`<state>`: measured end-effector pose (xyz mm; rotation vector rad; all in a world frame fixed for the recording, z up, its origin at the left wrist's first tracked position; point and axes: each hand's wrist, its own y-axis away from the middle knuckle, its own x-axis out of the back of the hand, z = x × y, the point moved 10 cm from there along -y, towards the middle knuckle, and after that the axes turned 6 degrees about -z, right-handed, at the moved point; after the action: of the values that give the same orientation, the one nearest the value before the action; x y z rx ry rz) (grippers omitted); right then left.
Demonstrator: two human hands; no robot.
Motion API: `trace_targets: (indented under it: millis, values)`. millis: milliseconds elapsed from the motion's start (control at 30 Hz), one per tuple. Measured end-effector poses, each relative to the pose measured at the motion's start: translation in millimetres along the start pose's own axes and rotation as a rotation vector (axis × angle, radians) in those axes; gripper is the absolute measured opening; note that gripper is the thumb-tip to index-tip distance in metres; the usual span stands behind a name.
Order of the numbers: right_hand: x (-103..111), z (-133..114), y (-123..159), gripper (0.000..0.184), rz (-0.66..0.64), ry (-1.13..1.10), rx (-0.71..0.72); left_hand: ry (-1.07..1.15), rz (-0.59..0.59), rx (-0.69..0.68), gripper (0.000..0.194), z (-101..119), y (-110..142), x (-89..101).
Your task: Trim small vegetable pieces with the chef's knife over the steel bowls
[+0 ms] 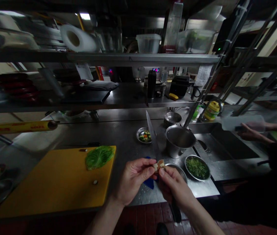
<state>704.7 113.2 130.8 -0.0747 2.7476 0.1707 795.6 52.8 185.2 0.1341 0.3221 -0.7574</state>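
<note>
Both my hands meet over the counter's front edge around a small brown-and-white food piece (161, 163), which looks like a mushroom. My left hand (133, 179) pinches it between thumb and fingers. My right hand (174, 184) has its thumb against the piece and is closed around a kitchen knife (152, 130). The blade points up and away from me; the black handle sticks out below the palm. Left of my hands lies a yellow cutting board (62, 182) with a green cabbage leaf (99, 157) and a small pale bit (95, 182). A blue object (149, 183) is partly hidden beneath my hands.
Beyond my hands stand a small bowl of cut vegetables (144, 135) and a deep metal pot (179, 140). A bowl of shredded greens (197, 167) sits by the sink (236, 153). At right, another person's hands (253, 132) hold a translucent container (242, 123). Shelves (128, 58) run overhead.
</note>
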Motion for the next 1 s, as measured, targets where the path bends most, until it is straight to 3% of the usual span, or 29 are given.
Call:
trace_targets:
  millis: [600,1000]
  values:
    - [14,-33,2,0.043,0.188,0.302,0.238,-0.103,0.106,-0.007,0.031,-2,0,5.3]
    - [27,-40,9,0.044,0.362,0.575,0.291,-0.196,0.153,-0.051,0.031,2,-3,5.4]
